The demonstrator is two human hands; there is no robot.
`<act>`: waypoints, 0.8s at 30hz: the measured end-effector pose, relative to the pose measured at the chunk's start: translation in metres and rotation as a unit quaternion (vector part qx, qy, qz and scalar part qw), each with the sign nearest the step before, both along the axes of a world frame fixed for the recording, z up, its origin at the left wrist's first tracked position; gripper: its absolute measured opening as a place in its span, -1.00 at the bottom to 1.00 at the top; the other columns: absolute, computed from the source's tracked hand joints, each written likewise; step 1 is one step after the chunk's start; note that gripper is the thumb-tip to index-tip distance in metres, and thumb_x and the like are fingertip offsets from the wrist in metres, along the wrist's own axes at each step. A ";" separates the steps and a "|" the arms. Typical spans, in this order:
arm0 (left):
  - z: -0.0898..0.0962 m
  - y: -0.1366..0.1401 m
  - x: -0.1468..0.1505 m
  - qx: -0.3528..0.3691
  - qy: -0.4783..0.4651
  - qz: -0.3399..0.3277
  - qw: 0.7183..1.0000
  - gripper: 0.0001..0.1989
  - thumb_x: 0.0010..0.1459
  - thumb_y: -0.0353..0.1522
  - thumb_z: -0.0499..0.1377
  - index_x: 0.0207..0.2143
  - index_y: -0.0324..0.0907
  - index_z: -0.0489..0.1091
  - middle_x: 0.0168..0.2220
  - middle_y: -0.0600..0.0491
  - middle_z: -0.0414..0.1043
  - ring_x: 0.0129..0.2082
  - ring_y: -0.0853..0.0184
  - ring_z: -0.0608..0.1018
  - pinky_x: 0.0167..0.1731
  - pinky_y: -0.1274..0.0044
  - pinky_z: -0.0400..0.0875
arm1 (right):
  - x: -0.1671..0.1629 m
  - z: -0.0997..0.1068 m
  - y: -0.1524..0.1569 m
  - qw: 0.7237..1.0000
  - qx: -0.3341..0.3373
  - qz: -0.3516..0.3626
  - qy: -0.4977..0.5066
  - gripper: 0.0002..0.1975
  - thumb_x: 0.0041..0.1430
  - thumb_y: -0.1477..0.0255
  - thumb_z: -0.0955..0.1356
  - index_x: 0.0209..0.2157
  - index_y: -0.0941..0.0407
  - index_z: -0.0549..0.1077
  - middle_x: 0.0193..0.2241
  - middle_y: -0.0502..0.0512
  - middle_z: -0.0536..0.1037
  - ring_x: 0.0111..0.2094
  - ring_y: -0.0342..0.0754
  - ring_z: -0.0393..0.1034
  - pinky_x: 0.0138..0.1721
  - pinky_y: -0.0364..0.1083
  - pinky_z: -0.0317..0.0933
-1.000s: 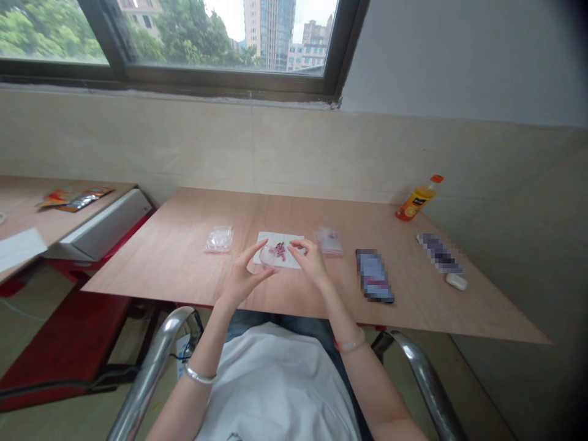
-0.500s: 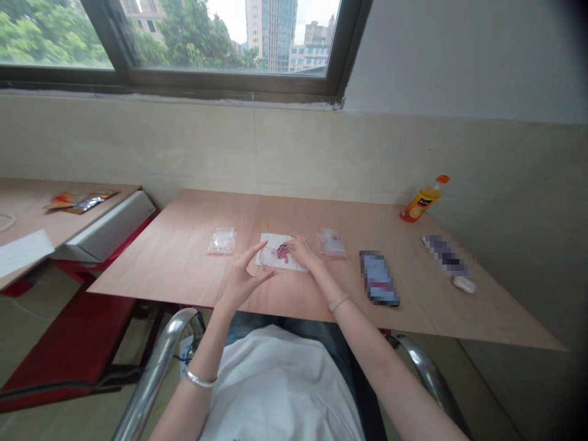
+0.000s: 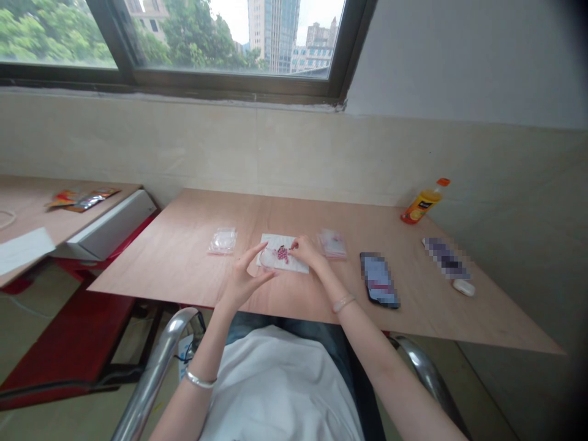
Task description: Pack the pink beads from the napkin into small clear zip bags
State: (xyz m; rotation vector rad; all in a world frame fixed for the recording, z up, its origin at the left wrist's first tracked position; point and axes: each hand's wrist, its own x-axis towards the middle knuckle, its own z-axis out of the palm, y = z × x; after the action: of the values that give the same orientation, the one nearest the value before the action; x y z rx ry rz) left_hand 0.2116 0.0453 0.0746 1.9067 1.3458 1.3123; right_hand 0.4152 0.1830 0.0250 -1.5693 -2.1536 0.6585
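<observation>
The left grip (image 3: 239, 280) stands apart around a clear round piece (image 3: 267, 259); whether it clamps cannot be told. The right grip (image 3: 310, 252) has its fingertips together beside a reddish cluster (image 3: 283, 254), which shows against white paper (image 3: 298, 265) on the bench (image 3: 184, 245), between two clear packets (image 3: 223, 241).

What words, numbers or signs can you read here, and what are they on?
None can be read.
Orange drink bottle: marks on its dark label, too small.
Nearer phone: hidden by blurry squares.
Purple thing: blurry squares too.
Shiny packets: too blurred.
Blue and white tag: too small.
White sheet: no words I can make out.
</observation>
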 end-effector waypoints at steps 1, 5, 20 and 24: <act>0.000 0.001 0.000 0.000 0.000 -0.001 1.000 -0.39 0.02 -0.21 0.32 0.13 -0.06 0.27 0.12 -0.05 0.39 0.14 0.17 0.41 0.13 0.28 0.31 | 0.001 0.003 -0.003 1.000 0.013 -0.004 -0.004 -0.93 -0.03 0.52 0.39 -0.50 0.19 0.56 -0.43 0.24 0.58 -0.34 0.05 0.44 -0.28 -0.07 0.19; 0.002 0.006 0.001 0.007 0.000 -0.010 1.000 -0.40 0.02 -0.23 0.32 0.13 -0.07 0.28 0.11 -0.06 0.39 0.13 0.16 0.42 0.12 0.27 0.32 | 0.006 0.014 -0.010 0.998 0.057 -0.020 -0.020 -0.89 -0.01 0.51 0.37 -0.41 0.17 0.56 -0.29 0.27 0.58 -0.19 0.11 0.43 -0.14 -0.03 0.17; 0.002 0.006 -0.002 0.002 0.007 -0.001 1.000 -0.40 0.03 -0.22 0.31 0.13 -0.07 0.27 0.12 -0.07 0.38 0.14 0.15 0.41 0.14 0.26 0.29 | 0.007 -0.018 -0.007 1.000 -0.014 -0.002 -0.007 -0.87 -0.05 0.60 0.35 -0.39 0.18 0.49 -0.37 0.16 0.57 -0.36 -0.06 0.40 -0.40 -0.17 0.12; 0.001 0.006 0.002 0.007 0.016 -0.004 1.000 -0.39 0.01 -0.22 0.32 0.12 -0.07 0.28 0.10 -0.08 0.40 0.12 0.15 0.43 0.11 0.27 0.32 | 0.006 -0.021 -0.009 1.000 -0.027 0.003 -0.001 -0.88 -0.07 0.65 0.32 -0.46 0.18 0.45 -0.43 0.11 0.53 -0.43 -0.11 0.35 -0.42 -0.19 0.08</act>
State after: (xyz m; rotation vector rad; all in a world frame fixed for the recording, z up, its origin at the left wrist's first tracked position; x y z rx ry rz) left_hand 0.2140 0.0515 0.0751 1.9494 1.3465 1.2955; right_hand 0.4208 0.1739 0.0044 -1.5937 -2.1595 0.7228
